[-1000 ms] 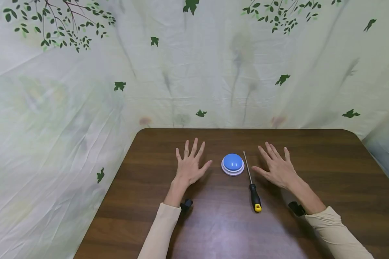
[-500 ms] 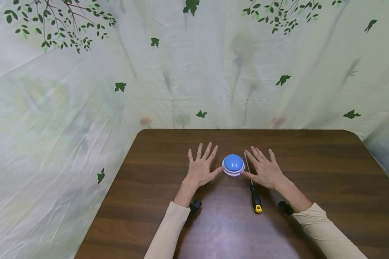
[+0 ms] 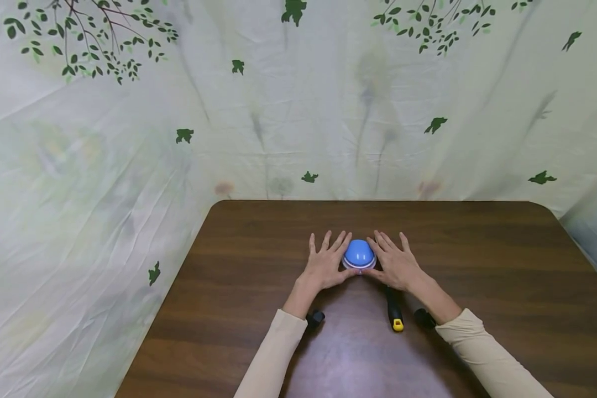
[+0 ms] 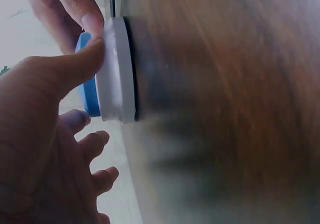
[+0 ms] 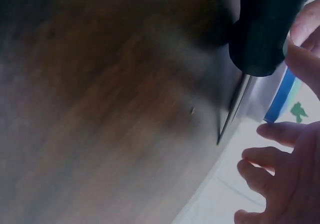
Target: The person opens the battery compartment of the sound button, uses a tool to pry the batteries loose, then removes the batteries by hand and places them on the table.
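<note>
A round push button with a blue dome and a white base (image 3: 359, 253) stands on the table between both hands. My left hand (image 3: 325, 267) is at its left side, fingers spread and thumb at the near rim. On the other side is my right hand (image 3: 397, 267), fingers extended, its thumb meeting the left thumb in front of the base. The left wrist view shows the thumbs close against the white base (image 4: 116, 74). Below the right hand lies a screwdriver (image 3: 394, 310) with a black and yellow handle; the hand hides its shaft from above, but the right wrist view shows the metal shaft (image 5: 234, 106).
The brown wooden table (image 3: 219, 309) reaches back to a pale curtain (image 3: 278, 110) printed with leaves and branches. A dark wrist camera (image 3: 316, 318) sits at the left wrist and another camera (image 3: 424, 318) at the right.
Both hands have moved inward from either side to the push button, the right one passing over the screwdriver. The button and the screwdriver have stayed in place.
</note>
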A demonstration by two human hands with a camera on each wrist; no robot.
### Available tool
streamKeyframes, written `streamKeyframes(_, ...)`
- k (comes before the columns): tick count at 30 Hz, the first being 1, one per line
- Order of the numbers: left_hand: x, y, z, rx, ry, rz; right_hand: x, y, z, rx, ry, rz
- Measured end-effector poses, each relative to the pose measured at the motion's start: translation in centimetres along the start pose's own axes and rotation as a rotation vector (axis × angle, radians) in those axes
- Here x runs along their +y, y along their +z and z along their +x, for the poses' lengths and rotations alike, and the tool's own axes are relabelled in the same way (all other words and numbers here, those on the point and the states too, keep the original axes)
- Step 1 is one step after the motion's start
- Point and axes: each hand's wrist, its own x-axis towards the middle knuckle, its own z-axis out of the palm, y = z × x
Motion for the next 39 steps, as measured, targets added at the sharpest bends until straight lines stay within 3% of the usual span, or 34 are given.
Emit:
streamKeyframes(7, 0.2, 0.6, 0.3, 0.007, 0.013, -0.071, 0.2, 0.5, 0.4, -0.011, -0.005, 0.025)
streamKeyframes(13, -0.1, 0.4, 0.2, 0.03, 0.067, -0.21, 0.7, 0.5, 0.4, 0.022, -0.066, 0.096)
streamKeyframes(20, -0.8, -1.3, -0.1, 0.101, 0.108, -0.476, 0.9, -0.7, 0.2, 0.084, -0.088, 0.314)
streamKeyframes(30, -0.9, -3.9, -1.6, 0.109, 0.001, -0.793, -0.5, -1.8, 0.0, 0.108, -0.072, 0.547)
streamKeyframes(33, -1.0, -4.1, -1.9, 0.1, 0.031, -0.899, -0.5, -1.9, -0.3, 0.075, -0.046, 0.653)
streamKeyframes(39, -1.5, -3.8, -2.1, 0.049, 0.155, -1.131, 0.2, -2.4, -0.8, 0.029, -0.007, 0.91)
